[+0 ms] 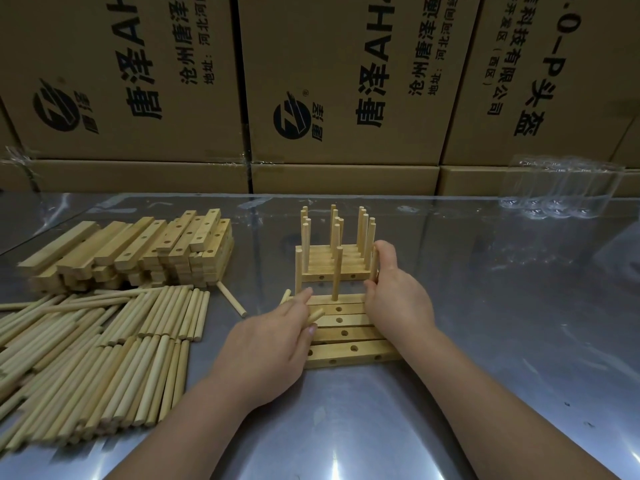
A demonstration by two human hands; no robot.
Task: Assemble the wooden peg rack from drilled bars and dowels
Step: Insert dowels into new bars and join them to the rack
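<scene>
Head view: closed cardboard boxes [339, 81] line the back of the table [485, 341], and what they hold cannot be seen. A clear plastic tray [561, 188] stands on the table at far right, its contents too faint to make out. The rack [332, 268], part built, stands at the table's middle with many dowels upright in its bars. Just in front of it, four flat bars [346, 337] lie side by side, and one dowel [336, 271] stands in the farthest of them. The left hand [266, 344] lies palm down over the left ends of these bars, fingers curled round a held dowel [316, 316] whose tip pokes out between them. The right hand [394, 292] reaches to the rack's right end, where thumb and fingers pinch the end dowel [374, 261]. At left are a bar stack [138, 251], a dowel pile [97, 358] in front of it, and a loose dowel [231, 298] between the pile and the rack.
</scene>
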